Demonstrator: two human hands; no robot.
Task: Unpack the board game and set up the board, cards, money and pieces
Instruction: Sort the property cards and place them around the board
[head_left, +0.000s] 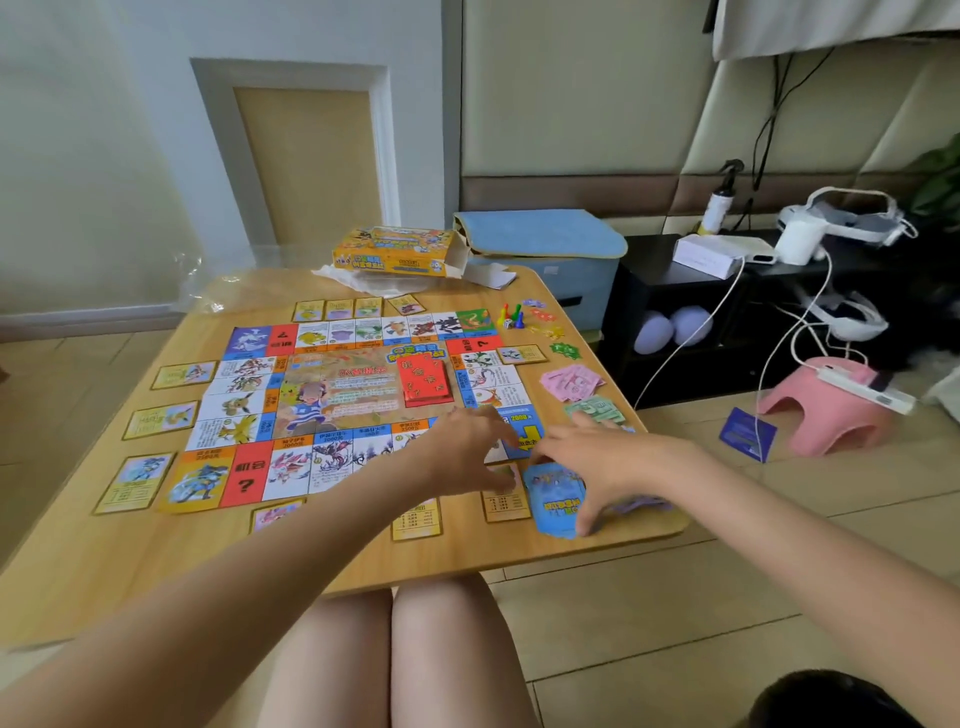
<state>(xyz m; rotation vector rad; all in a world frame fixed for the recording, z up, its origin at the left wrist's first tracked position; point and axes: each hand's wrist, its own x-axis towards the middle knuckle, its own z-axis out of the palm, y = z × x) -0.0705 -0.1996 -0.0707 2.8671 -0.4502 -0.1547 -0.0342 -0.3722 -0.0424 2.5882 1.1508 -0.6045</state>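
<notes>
Left hand (470, 447) hides the board (332, 400) corner (print unreadable).

One board (332, 400), one box (392, 251), one red deck (423, 382), three upright pawns (511, 314), two hands.

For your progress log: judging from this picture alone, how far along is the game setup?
Done: the board lies unfolded on the table, property cards line its edges, a red card deck sits at centre, pawns stand out, and pink and green notes are stacked. In hand: the right hand grips the blue deck; the left hand reaches beside it. Left: placing that deck.
</notes>
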